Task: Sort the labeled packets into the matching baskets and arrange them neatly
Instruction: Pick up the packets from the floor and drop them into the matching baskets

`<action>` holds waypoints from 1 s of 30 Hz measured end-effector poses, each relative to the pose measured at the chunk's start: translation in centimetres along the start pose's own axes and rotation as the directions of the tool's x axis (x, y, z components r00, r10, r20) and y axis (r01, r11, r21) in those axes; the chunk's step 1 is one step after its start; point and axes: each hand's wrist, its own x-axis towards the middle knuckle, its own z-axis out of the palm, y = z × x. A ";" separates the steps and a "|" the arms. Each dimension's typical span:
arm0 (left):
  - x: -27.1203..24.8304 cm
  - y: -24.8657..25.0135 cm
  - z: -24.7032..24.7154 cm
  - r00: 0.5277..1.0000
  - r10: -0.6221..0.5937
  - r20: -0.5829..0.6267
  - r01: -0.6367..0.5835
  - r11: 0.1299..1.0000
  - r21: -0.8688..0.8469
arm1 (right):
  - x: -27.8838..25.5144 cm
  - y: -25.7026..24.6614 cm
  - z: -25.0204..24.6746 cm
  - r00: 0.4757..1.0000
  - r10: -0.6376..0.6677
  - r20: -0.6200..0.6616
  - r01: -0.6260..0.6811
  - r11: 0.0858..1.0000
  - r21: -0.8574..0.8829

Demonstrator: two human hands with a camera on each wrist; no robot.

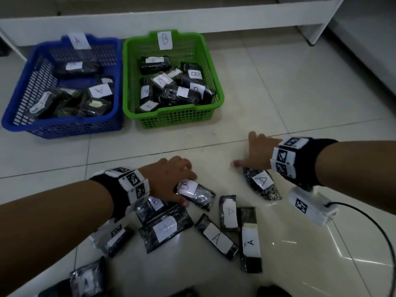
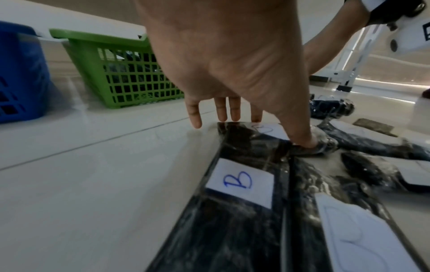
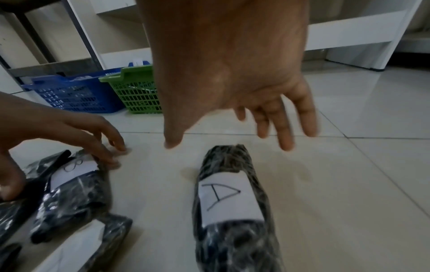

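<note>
Nearest the camera, loose dark packets lie scattered on the tiled floor [image 1: 300, 103], each in clear wrap with a white paper label.

Left to right along the near floor: an unreadable packet [image 1: 87, 277] at the bottom edge; a packet under the left forearm [image 1: 113, 234], letter not visible; two B packets lying partly beneath the left wrist, one [image 1: 153, 203] behind the other [image 1: 165, 229]. Right of these, three A packets: one angled [image 1: 216, 237], one upright [image 1: 229, 212], one long [image 1: 250, 240].

Left hand [image 1: 169, 179]: palm down over a B packet [image 1: 196, 192]. Thumb presses its near edge, fingers extend over its far edge; fingers fairly straight, not yet wrapped round it. Left wrist view shows the thumb tip [image 2: 304, 141] on the wrap and fingertips [image 2: 221, 114] at the packet's far end.

Right hand [image 1: 255, 153]: spread wide, fingers straight, holding nothing. It hovers just beyond the far end of an A packet [image 1: 261, 183], which lies flat on the floor. Right wrist view confirms a gap between hand [image 3: 232, 73] and packet [image 3: 232, 202].

Far side of the floor, against a white shelf unit [image 1: 171, 20]: blue basket [image 1: 64, 129] on the left, tagged A, holding several packets, one A label readable. Green basket [image 1: 175, 118] just beside it on the right, tagged B, holding a pile with several B labels showing.
</note>
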 end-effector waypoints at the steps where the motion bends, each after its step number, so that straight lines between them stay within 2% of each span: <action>1: 0.0 0.2 0.2 1.000 0.003 0.026 -0.003 1.000 -0.001 | -0.6 0.6 0.1 0.993 0.038 0.107 -0.034 0.999 -0.038; 4: 0.4 0.7 0.4 0.999 -0.039 0.023 0.041 0.995 -0.094 | -1.6 1.0 0.3 0.926 0.054 0.374 0.021 0.981 -0.194; 6: 0.9 1.1 0.3 0.996 -0.086 0.012 0.087 0.984 -0.153 | -1.7 1.0 0.6 0.913 0.011 0.409 0.050 0.989 -0.138; 10: 1.3 1.6 -0.3 0.994 -0.114 0.005 0.111 0.959 -0.260 | -1.1 0.4 0.8 0.962 -0.047 0.269 0.022 0.996 0.092; 12: 1.1 1.6 -1.2 0.992 -0.120 -0.031 0.104 0.944 -0.312 | -0.7 -0.3 0.0 0.975 -0.120 0.189 0.085 0.979 0.185; 14: 0.5 1.0 -2.7 0.978 -0.167 -0.129 0.119 0.941 -0.316 | -0.4 -0.7 -1.4 0.975 -0.214 -0.053 0.220 0.937 0.271; 15: 0.1 0.6 -3.4 0.958 -0.208 -0.198 0.137 0.937 -0.320 | -0.2 -0.9 -2.2 0.947 -0.247 -0.206 0.298 0.916 0.268; 17: -0.7 -0.7 -5.0 0.878 -0.317 -0.358 0.190 0.918 -0.347 | 0.2 -1.2 -4.0 0.847 -0.293 -0.443 0.416 0.885 0.209; 19: -1.2 -2.4 -6.4 0.719 -0.465 -0.516 0.246 0.865 -0.437 | 0.8 -1.7 -5.8 0.760 -0.288 -0.583 0.469 0.863 0.186; 21: -1.1 -4.4 -7.5 0.536 -0.632 -0.560 0.206 0.741 -0.639 | 1.7 -2.3 -7.4 0.699 -0.242 -0.673 0.491 0.846 0.206; 23: -0.4 -6.8 -8.6 0.404 -0.751 -0.523 0.107 0.606 -0.788 | 2.5 -3.0 -8.6 0.662 -0.207 -0.720 0.497 0.840 0.216; 25: 0.4 -8.9 -9.3 0.371 -0.809 -0.456 0.093 0.522 -0.848 | 3.1 -3.6 -9.4 0.648 -0.195 -0.736 0.497 0.840 0.215; 27: 1.2 -10.4 -9.9 0.382 -0.831 -0.403 0.141 0.484 -0.864 | 3.5 -4.4 -9.9 0.619 -0.209 -0.757 0.513 0.838 0.188; 29: 1.9 -11.2 -10.1 0.377 -0.849 -0.371 0.230 0.474 -0.850 | 3.9 -5.0 -9.9 0.592 -0.219 -0.776 0.522 0.837 0.162; 30: 2.1 -11.5 -10.1 0.375 -0.856 -0.356 0.314 0.479 -0.820 | 4.0 -5.3 -9.7 0.583 -0.223 -0.781 0.525 0.837 0.153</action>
